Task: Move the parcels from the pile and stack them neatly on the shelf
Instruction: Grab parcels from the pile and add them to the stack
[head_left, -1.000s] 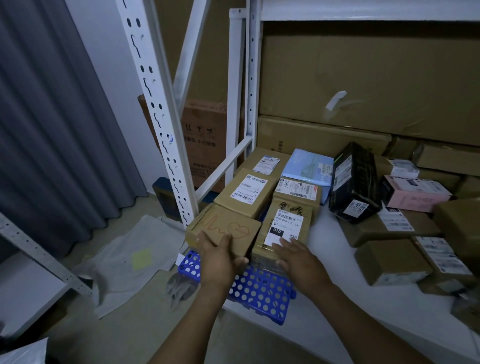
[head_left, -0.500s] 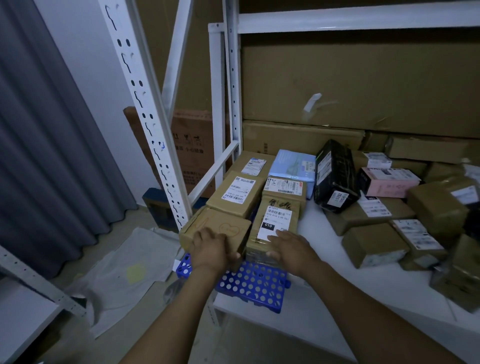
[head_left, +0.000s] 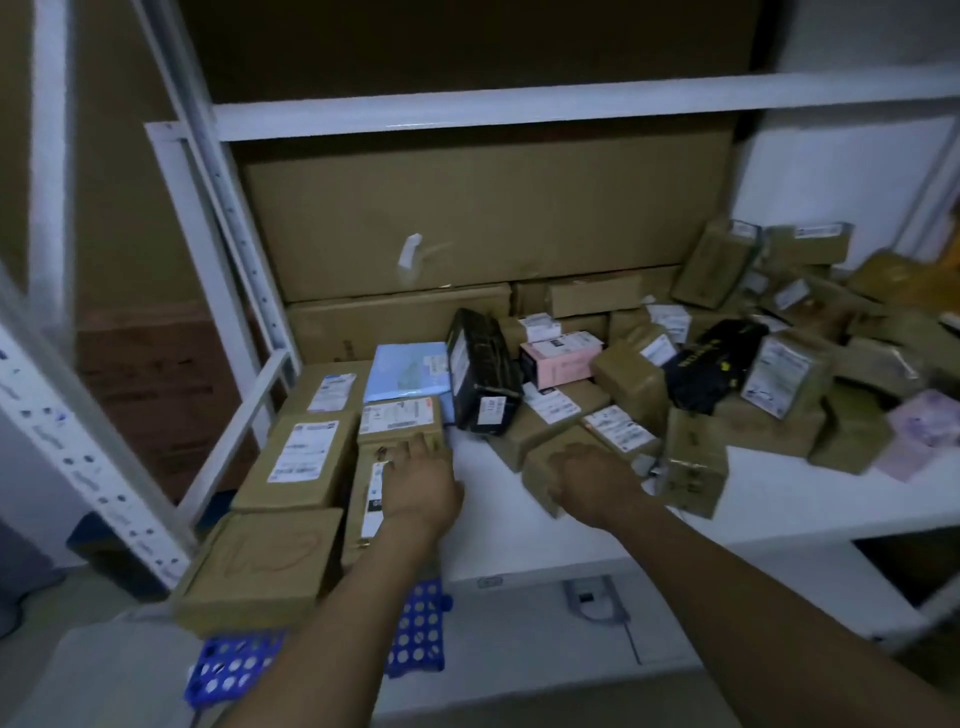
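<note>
**Both hands down on parcels at the shelf front**

At eight o'clock in the view, a brown box with a drawn heart (head_left: 265, 561) sits over a blue perforated crate (head_left: 234, 670). It fronts a tidy row of labelled boxes. At its two o'clock the left hand (head_left: 421, 488) lies flat, fingers straight, on a long labelled parcel (head_left: 366, 499) in the next row. Bare white shelf (head_left: 493, 525) lies between the hands. At three o'clock from the left hand, the right hand (head_left: 592, 480) rests on a small brown parcel (head_left: 540, 470) at the near edge of the pile (head_left: 727, 374). Blur hides whether those fingers grip it. The pile spreads toward two o'clock.
</note>
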